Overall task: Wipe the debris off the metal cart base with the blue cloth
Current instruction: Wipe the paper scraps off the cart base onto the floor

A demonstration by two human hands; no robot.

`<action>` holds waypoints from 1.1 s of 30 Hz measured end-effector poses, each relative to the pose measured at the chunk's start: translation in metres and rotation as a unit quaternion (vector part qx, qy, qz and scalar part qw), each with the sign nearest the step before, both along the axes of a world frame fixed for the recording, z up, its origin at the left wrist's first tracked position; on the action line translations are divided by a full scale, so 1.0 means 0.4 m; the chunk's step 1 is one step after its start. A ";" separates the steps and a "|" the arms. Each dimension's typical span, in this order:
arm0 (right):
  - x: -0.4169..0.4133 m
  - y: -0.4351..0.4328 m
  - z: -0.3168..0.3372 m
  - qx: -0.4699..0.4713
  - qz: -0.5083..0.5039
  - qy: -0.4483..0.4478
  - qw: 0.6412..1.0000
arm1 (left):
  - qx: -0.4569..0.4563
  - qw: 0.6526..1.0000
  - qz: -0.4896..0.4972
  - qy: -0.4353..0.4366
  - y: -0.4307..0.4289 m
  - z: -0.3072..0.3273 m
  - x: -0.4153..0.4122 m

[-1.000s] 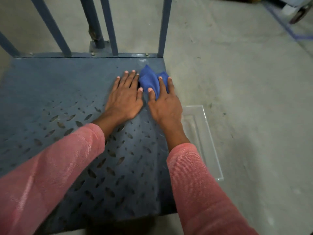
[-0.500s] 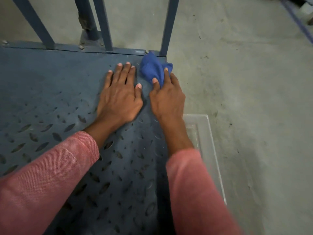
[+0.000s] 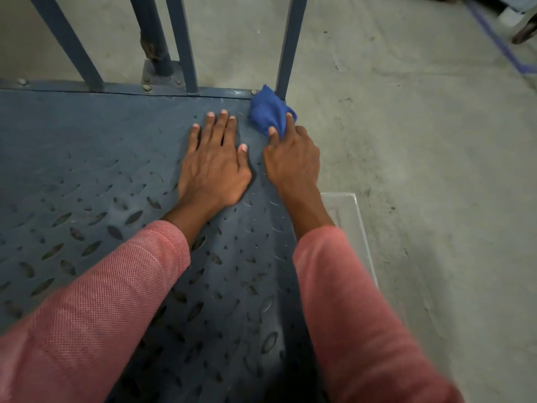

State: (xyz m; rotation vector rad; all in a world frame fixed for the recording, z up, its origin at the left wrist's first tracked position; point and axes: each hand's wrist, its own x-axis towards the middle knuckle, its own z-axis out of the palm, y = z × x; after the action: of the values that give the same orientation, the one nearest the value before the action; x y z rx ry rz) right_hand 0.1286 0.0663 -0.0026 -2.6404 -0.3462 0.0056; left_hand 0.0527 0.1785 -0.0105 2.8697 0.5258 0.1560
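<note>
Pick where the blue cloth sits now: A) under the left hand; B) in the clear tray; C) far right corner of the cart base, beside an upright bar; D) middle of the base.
C: the right hand holds the blue cloth bunched at the far right corner of the cart base, by the upright bar.

Matt painted treaded metal cart base (image 3: 87,158), soft blue cloth (image 3: 266,112), rough concrete floor (image 3: 421,170)

The left hand (image 3: 213,167) lies flat, fingers straight, on the dark blue-grey perforated metal cart base (image 3: 87,170). Just beside it, the right hand (image 3: 290,158) grips a crumpled blue cloth (image 3: 267,112) at the base's far right corner, against the foot of an upright metal bar (image 3: 290,45). A clear plastic tray (image 3: 353,225) sits on the grey concrete floor (image 3: 421,170) alongside.
</note>
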 end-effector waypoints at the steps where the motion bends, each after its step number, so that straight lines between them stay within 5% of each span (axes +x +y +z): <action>1: -0.022 -0.012 -0.010 -0.005 -0.002 -0.015 1.000 | 0.001 1.000 -0.001 -0.001 0.001 -0.004 0.000; 10: 0.081 0.041 0.002 0.005 0.008 0.001 1.000 | 0.007 1.000 0.002 -0.001 0.000 -0.007 0.009; 20: -0.308 -0.125 -0.014 0.016 -0.063 0.005 0.998 | -0.005 1.000 -0.003 0.010 -0.009 0.012 0.005; 29: -0.070 -0.035 0.023 0.024 -0.024 0.072 0.997 | -0.006 1.000 -0.020 0.023 -0.035 0.001 -0.066; 33: -0.124 -0.055 0.012 0.030 -0.017 0.066 0.997 | 0.003 0.999 -0.038 0.029 -0.055 -0.004 -0.129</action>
State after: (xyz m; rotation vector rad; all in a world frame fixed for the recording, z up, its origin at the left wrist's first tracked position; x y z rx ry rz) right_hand 0.0791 0.0444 0.0021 -2.5705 -0.2540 0.1561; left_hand 0.0011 0.1565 -0.0122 2.9029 0.4268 0.0608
